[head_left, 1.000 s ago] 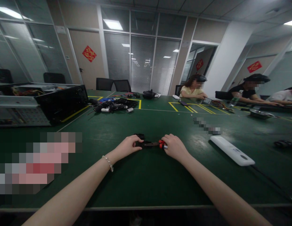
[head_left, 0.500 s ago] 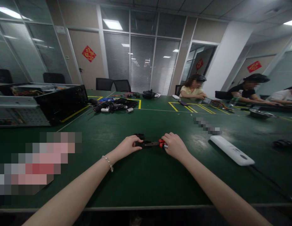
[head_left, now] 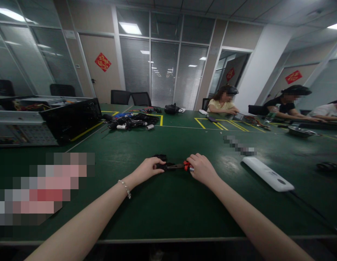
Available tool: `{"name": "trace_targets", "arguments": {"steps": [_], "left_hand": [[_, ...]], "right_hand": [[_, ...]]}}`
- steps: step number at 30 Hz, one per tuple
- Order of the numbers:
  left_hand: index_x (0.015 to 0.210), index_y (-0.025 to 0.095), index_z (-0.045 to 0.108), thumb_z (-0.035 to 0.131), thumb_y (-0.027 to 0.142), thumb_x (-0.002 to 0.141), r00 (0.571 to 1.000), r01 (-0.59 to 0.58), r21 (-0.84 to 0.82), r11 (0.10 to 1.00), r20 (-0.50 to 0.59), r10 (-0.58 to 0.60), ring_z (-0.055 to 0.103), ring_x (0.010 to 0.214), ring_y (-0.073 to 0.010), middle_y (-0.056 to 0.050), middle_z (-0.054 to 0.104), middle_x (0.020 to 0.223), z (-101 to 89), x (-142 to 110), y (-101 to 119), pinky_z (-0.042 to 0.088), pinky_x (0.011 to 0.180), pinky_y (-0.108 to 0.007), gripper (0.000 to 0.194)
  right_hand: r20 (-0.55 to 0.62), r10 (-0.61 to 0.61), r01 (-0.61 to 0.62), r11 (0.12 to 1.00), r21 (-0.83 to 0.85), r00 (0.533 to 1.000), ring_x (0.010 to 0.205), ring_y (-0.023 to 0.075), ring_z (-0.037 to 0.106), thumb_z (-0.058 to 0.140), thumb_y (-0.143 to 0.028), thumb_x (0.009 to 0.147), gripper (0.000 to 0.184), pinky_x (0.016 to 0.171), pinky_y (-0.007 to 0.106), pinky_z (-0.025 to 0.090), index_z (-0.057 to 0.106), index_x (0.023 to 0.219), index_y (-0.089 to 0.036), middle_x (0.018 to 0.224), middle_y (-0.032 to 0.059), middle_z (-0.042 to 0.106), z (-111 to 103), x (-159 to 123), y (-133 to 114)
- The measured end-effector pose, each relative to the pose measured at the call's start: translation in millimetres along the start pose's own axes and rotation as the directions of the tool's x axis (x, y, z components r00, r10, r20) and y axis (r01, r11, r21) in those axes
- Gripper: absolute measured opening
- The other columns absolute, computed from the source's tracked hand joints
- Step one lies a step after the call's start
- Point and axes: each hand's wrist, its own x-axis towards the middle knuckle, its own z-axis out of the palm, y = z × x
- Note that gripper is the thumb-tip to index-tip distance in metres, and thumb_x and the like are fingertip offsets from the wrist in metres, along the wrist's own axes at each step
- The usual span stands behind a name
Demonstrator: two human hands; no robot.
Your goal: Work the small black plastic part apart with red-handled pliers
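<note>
Closed around the red handles of a pair of long-nose pliers point(head_left: 177, 166) is my right hand point(head_left: 199, 167). The jaws of the pliers point left and reach a small black part point(head_left: 165, 165). Between thumb and fingers my left hand point(head_left: 150, 169) grips that black part, whose exact kind I cannot make out. Another dark piece point(head_left: 160, 157) lies just behind my left fingers. Both hands rest low over the green table point(head_left: 168, 206). How firmly the jaws bite on the part is too small to tell.
An opened computer case point(head_left: 70, 121) stands at the left. Black cables and parts point(head_left: 133, 121) lie behind my hands. To the right are a white power strip point(head_left: 267, 174) with a cord and a metal bowl point(head_left: 303, 131). Several people sit at the far right side.
Both hands stay in almost the same place, with the pliers and the black part still held. Only tiny shifts of the left fingers and the black part show.
</note>
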Motion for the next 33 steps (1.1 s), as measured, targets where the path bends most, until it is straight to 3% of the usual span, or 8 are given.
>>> {"name": "trace_targets", "arguments": {"steps": [6,15,24,33], "left_hand": [[0.105,0.022,0.055,0.058,0.031,0.072,1.0,-0.013,-0.001,1.0,-0.004,0.013,0.047,0.06,-0.0105,0.0,0.053,0.079,1.7,0.8,-2.3,0.039,0.054,-0.022,0.035],[0.105,0.021,0.056,0.057,0.033,0.072,0.999,-0.041,0.027,0.999,-0.014,0.041,0.048,0.062,-0.0112,-0.002,0.056,0.087,2.8,2.5,-3.4,0.039,0.057,-0.023,0.035],[0.107,0.023,0.056,0.056,0.032,0.073,0.996,-0.083,0.042,0.996,-0.01,0.083,0.049,0.064,-0.0111,-0.003,0.056,0.097,3.2,3.6,-7.7,0.04,0.059,-0.023,0.035],[0.106,0.023,0.057,0.057,0.032,0.073,0.997,-0.075,0.046,0.996,-0.014,0.076,0.049,0.065,-0.0112,-0.002,0.056,0.095,2.6,3.4,-6.1,0.041,0.06,-0.024,0.035]], "right_hand": [[0.007,0.012,-0.012,0.999,0.038,1.0,0.078,0.017,0.046,0.048,-0.016,0.07,0.025,0.066,0.027,0.034,0.056,0.094,-0.016,0.09,0.0073,0.056,3.9,0.1,0.8],[-0.001,-0.002,0.002,0.999,-0.034,1.0,0.081,0.0186,0.046,0.048,-0.015,0.07,0.024,0.068,0.029,0.033,0.056,0.093,-0.016,0.091,0.0088,0.056,0.0,0.1,0.7],[0.007,0.025,-0.025,0.998,0.061,1.0,0.078,0.0171,0.047,0.048,-0.016,0.07,0.024,0.067,0.028,0.035,0.056,0.093,-0.016,0.088,0.0068,0.057,5.3,-0.3,2.1],[-0.027,-0.011,0.011,1.0,0.003,1.0,0.08,0.0183,0.045,0.048,-0.014,0.07,0.025,0.067,0.029,0.033,0.056,0.093,-0.016,0.091,0.0081,0.056,0.9,0.2,2.0]]}}
